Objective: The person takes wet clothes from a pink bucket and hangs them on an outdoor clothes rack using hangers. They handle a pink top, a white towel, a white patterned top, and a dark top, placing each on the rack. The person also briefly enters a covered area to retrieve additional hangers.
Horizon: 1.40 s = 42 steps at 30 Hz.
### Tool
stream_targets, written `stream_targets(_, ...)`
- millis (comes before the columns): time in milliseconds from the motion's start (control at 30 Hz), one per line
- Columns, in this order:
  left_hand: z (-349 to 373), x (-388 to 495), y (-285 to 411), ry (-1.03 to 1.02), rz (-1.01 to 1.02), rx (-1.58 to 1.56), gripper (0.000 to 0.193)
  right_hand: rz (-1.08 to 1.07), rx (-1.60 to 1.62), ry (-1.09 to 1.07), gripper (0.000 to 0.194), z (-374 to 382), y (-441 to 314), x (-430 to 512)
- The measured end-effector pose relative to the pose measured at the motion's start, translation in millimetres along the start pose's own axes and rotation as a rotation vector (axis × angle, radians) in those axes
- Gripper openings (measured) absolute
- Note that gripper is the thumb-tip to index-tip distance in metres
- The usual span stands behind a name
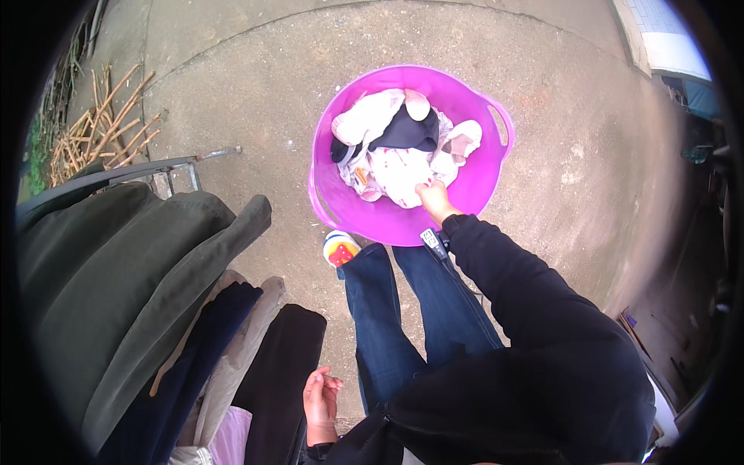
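A magenta tub with cut-out handles stands on the ground before my feet. It holds crumpled laundry: a white garment with red marks, a dark cloth and several pale pieces. My right hand reaches over the near rim and is closed on the edge of the red-marked garment; its fingertips are partly hidden. Low in the view, my left hand holds nothing, its fingers loosely bent and apart. Beside it hangs a black garment.
Dark green clothes, navy cloth and a beige garment hang along the left. Behind them are a metal rack and a pile of cut sticks. Concrete ground surrounds the tub.
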<state>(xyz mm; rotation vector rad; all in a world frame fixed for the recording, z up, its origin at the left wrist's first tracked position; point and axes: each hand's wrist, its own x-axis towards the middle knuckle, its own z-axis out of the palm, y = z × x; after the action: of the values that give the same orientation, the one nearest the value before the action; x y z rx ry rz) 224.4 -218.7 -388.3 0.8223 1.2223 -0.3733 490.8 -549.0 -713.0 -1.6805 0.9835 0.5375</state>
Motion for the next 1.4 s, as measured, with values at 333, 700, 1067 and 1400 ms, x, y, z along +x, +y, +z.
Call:
stream_targets(333,66.8,-66.2,55.5,-0.174,0.233,0.030,0.023,-0.173,-0.011,-0.578,0.035,-167.6,-180.7,-220.8)
stream_targets(700,178.1,-126.7,107.8,-0.337,0.504,0.524,0.029,-0.364,-0.167,-1.039,0.046,-275.0,-357.4,-356.5)
stream_targets(1067,336.1,-195.0,129.7,-0.930,1.311,1.167,0.063,-1.285,-0.339,-1.896,0.016,-388.4,-491.8,-507.1)
stream_targets(1400,239.9,-370.9,138.2,-0.806,1.402,0.808,0.043,-1.685,-0.769,-1.237,0.105,-287.7,-463.4,-574.1)
